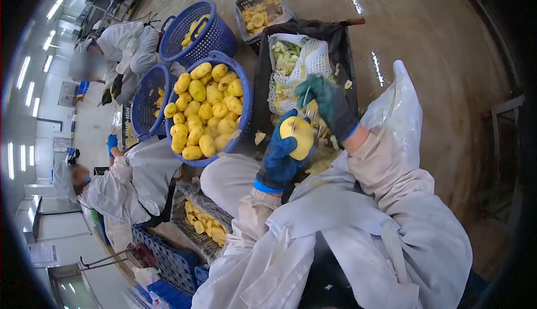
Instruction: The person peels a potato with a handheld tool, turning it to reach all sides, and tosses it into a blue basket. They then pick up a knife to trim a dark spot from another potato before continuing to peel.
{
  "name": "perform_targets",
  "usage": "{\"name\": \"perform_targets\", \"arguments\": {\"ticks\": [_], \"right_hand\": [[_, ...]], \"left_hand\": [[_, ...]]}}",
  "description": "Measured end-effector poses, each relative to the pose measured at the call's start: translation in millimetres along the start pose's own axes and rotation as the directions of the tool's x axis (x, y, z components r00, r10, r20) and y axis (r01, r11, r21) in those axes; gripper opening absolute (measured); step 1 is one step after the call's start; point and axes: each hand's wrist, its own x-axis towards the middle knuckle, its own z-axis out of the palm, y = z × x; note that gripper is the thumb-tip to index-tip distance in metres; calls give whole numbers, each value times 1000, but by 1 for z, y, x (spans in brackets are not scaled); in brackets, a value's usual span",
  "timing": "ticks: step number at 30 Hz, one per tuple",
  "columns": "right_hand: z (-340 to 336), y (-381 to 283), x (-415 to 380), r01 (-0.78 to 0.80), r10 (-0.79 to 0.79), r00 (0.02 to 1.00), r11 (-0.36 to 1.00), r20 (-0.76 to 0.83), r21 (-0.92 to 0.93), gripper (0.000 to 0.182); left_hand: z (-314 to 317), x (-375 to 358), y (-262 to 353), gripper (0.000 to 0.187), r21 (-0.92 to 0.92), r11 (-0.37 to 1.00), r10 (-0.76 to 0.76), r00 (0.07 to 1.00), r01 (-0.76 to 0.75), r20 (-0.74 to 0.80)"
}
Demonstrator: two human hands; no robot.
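In my gloved left hand (275,161) is a yellow mango (297,139), its smooth peeled-looking side facing up. My right hand (330,101), in a dark green-blue glove, is closed around what looks like a peeler (312,107), close above the mango; motion and the fingers hide part of the tool. Loose peel strips (323,161) lie below both hands. Just beyond them, a white mesh basket (278,99) with pale green scraps sits in a black-lined crate (258,105).
A blue basket (244,93) heaped with yellow mangoes stands left of my hands. Other blue baskets (221,38) are behind it. A crate of cut yellow pieces (206,224) is by my left leg, another crate (240,7) farther off. Two people in white sit at left.
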Motion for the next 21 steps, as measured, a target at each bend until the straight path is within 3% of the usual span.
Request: {"name": "perform_targets", "arguments": {"ticks": [2, 3, 6, 7, 9, 11, 13, 15, 16, 17, 18, 19, 21], "right_hand": [[-15, -2, 17, 167, -179, 978, 979, -103, -118, 34], [-16, -9, 14, 51, -42, 991, 997, -127, 63, 27], [9, -8, -3, 262, -253, 964, 956, 76, -135, 28], [7, 6, 1, 129, -128, 992, 991, 4, -26, 34], [-19, 14, 15, 144, -138, 988, 985, -67, 99, 35], [-26, 15, 18, 106, -92, 978, 992, -189, 62, 37], [10, 0, -6, 108, -95, 987, 989, -131, 97, 38], [15, -4, -6, 46, -39, 994, 997, -102, 69, 41], [3, 1, 1, 92, -79, 985, 993, -155, 80, 41], [-4, -2, 7, 134, -114, 973, 987, -203, 87, 41], [-8, -2, 13, 178, -150, 956, 979, -252, 95, 42], [-11, 0, 13, 116, -77, 963, 984, -257, 137, 42], [11, -9, -8, 37, -29, 986, 998, -163, 49, 42]], "left_hand": [[-2, -2, 0, 67, 253, 964, 101, 994, -85, -49], [-3, -2, 1, 71, 378, 919, 149, 987, -116, -61], [-1, 3, -6, 79, 688, 683, 322, 947, -246, 19], [0, 5, -8, 81, 765, 571, 376, 923, -297, 78], [7, 2, -7, 83, 797, 517, 419, 904, -312, 81], [9, 6, -1, 85, 828, 454, 478, 874, -330, 86], [8, 3, -3, 86, 851, 416, 531, 845, -320, 58], [10, 3, -4, 86, 794, 518, 473, 880, -319, 46], [12, 3, -2, 86, 764, 562, 445, 894, -318, 46], [27, 1, -1, 88, 638, 704, 407, 913, -311, -4], [23, 3, 1, 88, 665, 666, 430, 903, -337, 27], [18, 5, 2, 88, 687, 631, 449, 892, -360, 54], [16, -1, -4, 89, 755, 543, 486, 871, -368, 74]]}}
